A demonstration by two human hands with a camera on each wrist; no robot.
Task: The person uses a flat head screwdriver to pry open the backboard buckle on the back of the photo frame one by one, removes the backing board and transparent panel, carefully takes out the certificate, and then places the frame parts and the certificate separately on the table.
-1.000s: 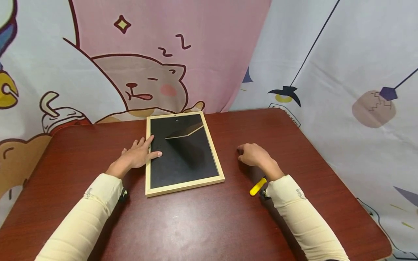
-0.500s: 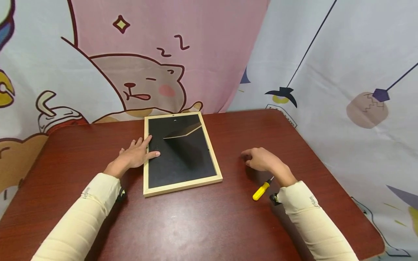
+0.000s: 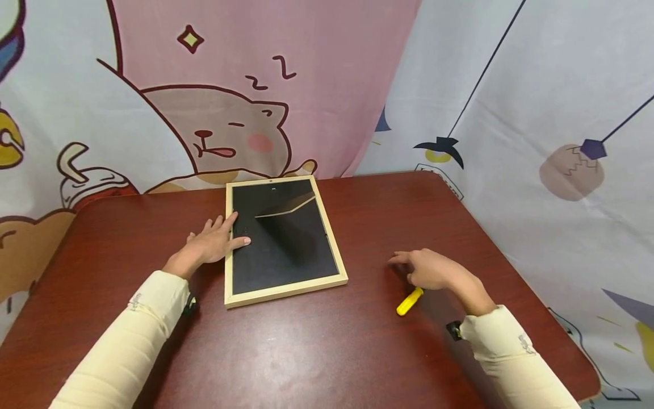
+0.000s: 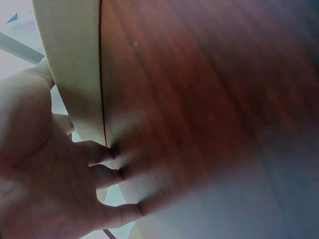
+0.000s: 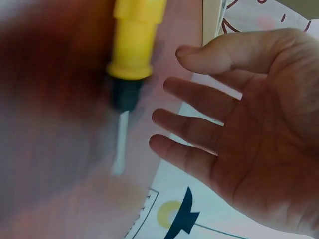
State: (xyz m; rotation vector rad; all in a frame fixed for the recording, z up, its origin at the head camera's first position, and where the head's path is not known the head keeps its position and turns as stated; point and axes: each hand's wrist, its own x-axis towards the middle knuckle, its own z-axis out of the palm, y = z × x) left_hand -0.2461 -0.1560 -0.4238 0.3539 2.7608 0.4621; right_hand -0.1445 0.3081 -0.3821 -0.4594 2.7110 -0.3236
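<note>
A picture frame (image 3: 286,250) lies back side up on the table, its black backing edged in pale wood and its stand flap (image 3: 288,205) raised. My left hand (image 3: 209,243) rests on the frame's left edge with fingers spread; in the left wrist view several fingertips touch the tabletop beside the wooden side. To the right, my right hand (image 3: 434,269) hovers over a yellow-handled screwdriver (image 3: 410,301), covering its shaft in the head view. The right wrist view shows the screwdriver's black collar and flat tip, apart from the loosely extended fingers, which hold nothing.
The reddish-brown wooden table (image 3: 306,352) has rounded corners. A printed cloth (image 3: 327,85) with cartoon figures hangs behind it and along its right side. Dark devices are strapped under both wrists.
My right hand has moved right and toward me, coming over the screwdriver, and its fingers have loosened. The left hand stays on the frame. The head view has shifted slightly.
</note>
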